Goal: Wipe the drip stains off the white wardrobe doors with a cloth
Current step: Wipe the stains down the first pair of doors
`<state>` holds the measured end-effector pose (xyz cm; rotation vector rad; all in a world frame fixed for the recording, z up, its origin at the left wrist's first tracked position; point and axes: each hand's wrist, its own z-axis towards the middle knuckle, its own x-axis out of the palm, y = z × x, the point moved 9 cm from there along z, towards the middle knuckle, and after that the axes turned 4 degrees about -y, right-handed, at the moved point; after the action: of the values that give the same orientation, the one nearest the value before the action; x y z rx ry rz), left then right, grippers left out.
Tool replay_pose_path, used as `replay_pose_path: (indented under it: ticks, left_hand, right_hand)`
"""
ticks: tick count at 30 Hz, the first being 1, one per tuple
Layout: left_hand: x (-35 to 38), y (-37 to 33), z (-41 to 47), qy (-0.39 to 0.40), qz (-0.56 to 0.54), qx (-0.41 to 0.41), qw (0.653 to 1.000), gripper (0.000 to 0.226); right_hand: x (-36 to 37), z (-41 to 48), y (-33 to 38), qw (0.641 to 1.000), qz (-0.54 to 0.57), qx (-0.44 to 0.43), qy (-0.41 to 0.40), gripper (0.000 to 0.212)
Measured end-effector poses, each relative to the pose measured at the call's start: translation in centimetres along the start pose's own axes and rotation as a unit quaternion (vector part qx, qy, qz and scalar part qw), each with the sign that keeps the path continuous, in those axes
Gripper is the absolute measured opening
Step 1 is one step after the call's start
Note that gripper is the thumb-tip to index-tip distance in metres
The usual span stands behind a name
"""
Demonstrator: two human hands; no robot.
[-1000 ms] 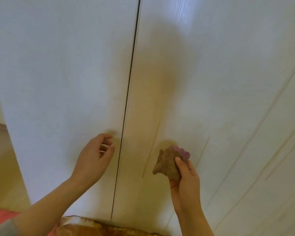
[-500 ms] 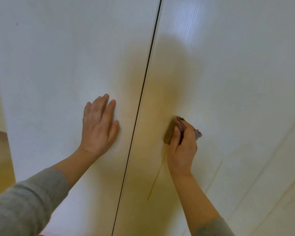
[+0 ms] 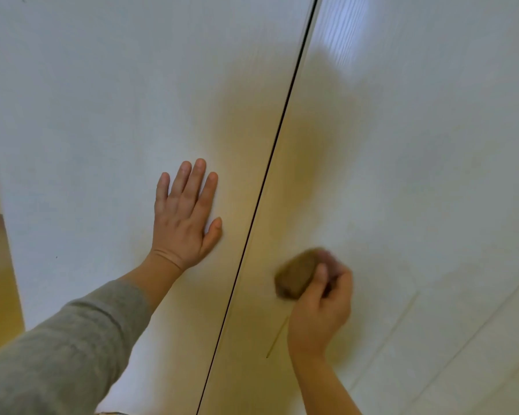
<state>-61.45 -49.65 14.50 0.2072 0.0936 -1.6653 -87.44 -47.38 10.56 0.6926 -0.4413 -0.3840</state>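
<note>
No text, label, brand, number or sign can be read on the wardrobe doors (image 3: 402,175), the cloth (image 3: 295,278) or the grey sleeve (image 3: 60,354).

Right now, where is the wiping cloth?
In the head view, the cloth is bunched in the right hand, low against the right-hand door, just right of the gap between the doors and above a thin drip stain.
</note>
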Motion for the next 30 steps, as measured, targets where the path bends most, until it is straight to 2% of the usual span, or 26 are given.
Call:
replay_pose_path:
  ticks: [1,2,5,8,12,17,19,22,24,25,27,30]
  left_hand:
    - [0.0,0.0,0.0,-0.003,-0.001,0.0,1.0,0.067]
    - [-0.1,0.0,0.0,-0.006,-0.002,0.001,1.0,0.067]
    - [-0.2,-0.1,0.0,-0.008,0.0,0.004,1.0,0.066]
    - [-0.1,0.0,0.0,0.0,0.005,0.0,1.0,0.066]
    - [0.0,0.0,-0.1,-0.004,0.003,0.004,1.0,0.067]
    - [-0.1,0.0,-0.1,-0.015,0.005,0.009,1.0,0.068]
    - [-0.1,0.0,-0.1,-0.014,0.006,0.01,1.0,0.068]
    - [-0.1,0.0,-0.1,-0.012,0.006,0.009,1.0,0.068]
    - [-0.1,0.1,-0.1,-0.015,0.006,0.01,1.0,0.068]
    - [-0.1,0.0,-0.2,-0.017,0.005,0.01,1.0,0.068]
    - [-0.1,0.1,-0.2,-0.018,0.005,0.012,1.0,0.069]
    - [-0.2,-0.1,-0.3,-0.021,0.006,0.012,1.0,0.069]
  right_hand:
    - [0.4,1.4,1.5,0.999,0.031,0.0,-0.041,0.014]
    - [1.5,2.5,3.0,0.997,0.054,-0.011,-0.045,0.014]
    - [6.3,3.5,5.8,0.996,0.072,-0.027,0.051,0.019]
    - [7.8,1.9,5.6,0.99,0.016,-0.099,0.094,0.022]
    - [7.3,-3.4,1.5,0.963,-0.039,-0.18,0.194,0.024]
    - [4.9,-8.6,-5.1,0.947,-0.106,-0.124,0.276,0.028]
    - [3.9,-8.2,-5.3,0.965,-0.09,-0.066,0.237,0.029]
    - [0.7,-3.7,-3.3,0.997,0.005,0.067,0.03,0.019]
    - [-1.7,0.4,-0.6,0.99,0.041,0.091,-0.098,0.009]
    - [-2.6,2.3,1.0,0.986,0.055,0.088,-0.134,0.012]
    - [-3.6,5.1,3.3,0.98,0.095,0.076,-0.155,0.014]
    - [-3.7,7.1,4.8,0.983,0.103,0.055,-0.143,0.011]
